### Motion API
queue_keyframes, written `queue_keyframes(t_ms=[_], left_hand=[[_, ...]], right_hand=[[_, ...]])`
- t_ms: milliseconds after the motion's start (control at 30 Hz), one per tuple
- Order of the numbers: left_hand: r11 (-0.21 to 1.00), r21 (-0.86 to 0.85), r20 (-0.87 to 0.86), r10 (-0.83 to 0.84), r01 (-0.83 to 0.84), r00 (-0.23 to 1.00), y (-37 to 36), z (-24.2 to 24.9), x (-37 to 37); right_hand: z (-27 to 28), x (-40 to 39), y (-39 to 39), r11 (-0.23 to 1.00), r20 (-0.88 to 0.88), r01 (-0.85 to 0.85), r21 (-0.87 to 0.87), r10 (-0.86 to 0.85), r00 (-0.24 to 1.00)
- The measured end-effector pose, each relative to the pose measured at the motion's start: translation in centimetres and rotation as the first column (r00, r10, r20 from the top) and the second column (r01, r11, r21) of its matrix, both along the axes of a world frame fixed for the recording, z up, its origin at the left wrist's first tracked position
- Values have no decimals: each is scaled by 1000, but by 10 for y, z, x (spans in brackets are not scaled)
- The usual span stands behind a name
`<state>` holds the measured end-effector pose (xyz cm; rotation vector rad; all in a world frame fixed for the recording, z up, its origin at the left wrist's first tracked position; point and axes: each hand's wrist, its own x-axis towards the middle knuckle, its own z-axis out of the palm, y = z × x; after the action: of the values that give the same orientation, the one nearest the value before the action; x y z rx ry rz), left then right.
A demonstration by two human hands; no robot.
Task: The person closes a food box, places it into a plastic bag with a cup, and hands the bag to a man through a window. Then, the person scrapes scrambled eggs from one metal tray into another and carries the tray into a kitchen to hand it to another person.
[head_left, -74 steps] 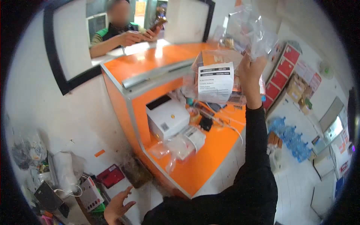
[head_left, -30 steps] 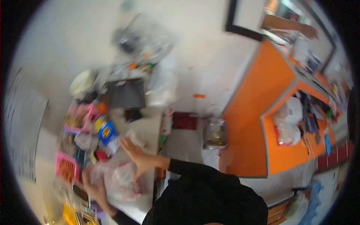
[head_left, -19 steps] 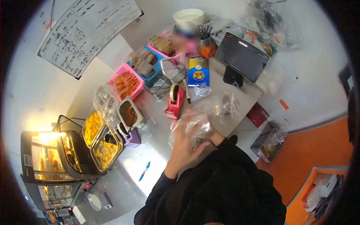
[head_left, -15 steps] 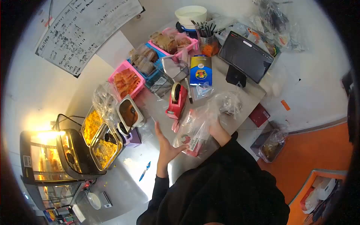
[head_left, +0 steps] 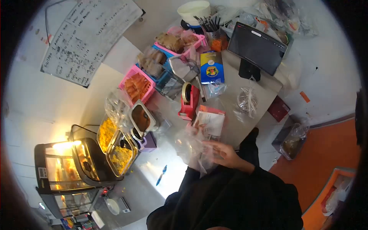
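Observation:
A clear plastic bag (head_left: 189, 143) is bunched over the near part of the table, in front of my body. My left hand (head_left: 195, 163) is behind or inside its film, and the fingers are blurred by the plastic. My right hand (head_left: 226, 154) grips the bag's edge from the right, thumb and fingers closed on it. Just beyond both hands lies a flat red-and-white packet (head_left: 211, 122), its pale side up. A red tape dispenser (head_left: 189, 102) stands beside the packet, toward the back left.
Metal trays of yellow food (head_left: 120, 155) and a steel pan of brown sauce (head_left: 142, 118) stand left, near a lit display warmer (head_left: 63, 165). A blue pen (head_left: 161, 175) lies nearby. Behind are food baskets (head_left: 137, 85), a blue-yellow box (head_left: 212, 68) and a tablet (head_left: 257, 46). A knotted bag (head_left: 247, 100) lies right.
Both hands have come together around the clear bag, which moved left and nearer my body. The packet, earlier under the bag, now lies beyond it. The view has shifted slightly.

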<state>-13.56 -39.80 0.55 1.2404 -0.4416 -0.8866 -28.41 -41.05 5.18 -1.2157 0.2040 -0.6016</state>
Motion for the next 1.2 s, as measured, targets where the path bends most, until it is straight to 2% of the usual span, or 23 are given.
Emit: queue_keyframes(t_ms=[33, 67, 100, 133, 200, 300, 367, 433, 533, 633, 733, 767, 800, 833, 900, 933, 1000, 1067, 1100, 1133, 1167, 1200], left_hand=[[978, 204, 23, -47, 41, 999, 0, 13, 18], [966, 255, -1, -46, 44, 999, 4, 20, 30], [980, 197, -25, -12, 16, 1000, 7, 25, 41], [986, 165, -46, 16, -8, 999, 13, 31, 52], [993, 110, -58, 60, -53, 997, 27, 47, 69], [994, 48, -11, 101, -101, 995, 46, 72, 83], [993, 15, 47, 119, -120, 992, 58, 92, 88], [993, -7, 124, 120, -120, 985, 67, 110, 87], [995, -14, 280, 98, -98, 955, 75, 132, 81], [998, 10, 487, 49, -61, 872, 79, 146, 70], [998, 65, 704, -42, -5, 709, 74, 157, 65], [996, 90, 766, -74, 7, 639, 70, 160, 68], [993, 117, 820, -106, 17, 562, 65, 165, 73], [989, 141, 853, -140, 37, 502, 56, 165, 76], [978, 191, 893, -208, 81, 399, 38, 162, 86], [971, 215, 904, -238, 101, 355, 29, 159, 90], [957, 258, 916, -286, 132, 282, 14, 154, 95], [948, 278, 923, -309, 158, 231, 0, 149, 96], [946, 279, 925, -311, 165, 218, -3, 147, 97], [943, 285, 926, -316, 170, 204, -6, 146, 96], [943, 282, 928, -315, 176, 200, -10, 145, 96], [943, 275, 928, -311, 187, 204, -11, 145, 97]], right_hand=[[2, -7, 3, 966, 49, -49, 254, 37, 998], [-4, -15, 1, 968, -23, -204, 147, 209, 978], [-11, -21, -2, 931, -114, -363, 47, 365, 924], [-13, -25, -3, 864, -87, -468, 186, 489, 868], [-13, -27, 3, 630, 17, -637, 445, 705, 709], [-10, -6, 5, 307, 389, -687, 659, 642, 660], [18, 10, -3, 103, 625, -753, 650, 491, 607], [31, 33, -12, -5, 827, -882, 471, 350, 440], [61, 54, -42, 50, 844, -950, 308, 446, 298], [84, 50, -57, 382, 482, -749, 541, 589, 648], [85, 44, -75, 746, 361, -507, 432, 372, 855], [72, 46, -80, 951, 338, -167, 260, 73, 938], [63, 44, -81, 987, 251, 162, 14, -160, 955], [56, 46, -78, 905, 179, 353, -238, -317, 931], [39, 50, -64, 701, 125, 462, -543, -477, 870], [31, 51, -59, 682, 106, 441, -583, -474, 874], [19, 47, -56, 719, 66, 401, -567, -445, 893], [15, 36, -62, 923, 89, 274, -272, -259, 962], [16, 30, -65, 979, 130, 186, -80, -175, 976], [24, 24, -71, 993, 264, 12, 119, -43, 964], [30, 18, -80, 928, 422, -197, 317, 48, 905], [39, 11, -90, 805, 568, -400, 438, 97, 817]])
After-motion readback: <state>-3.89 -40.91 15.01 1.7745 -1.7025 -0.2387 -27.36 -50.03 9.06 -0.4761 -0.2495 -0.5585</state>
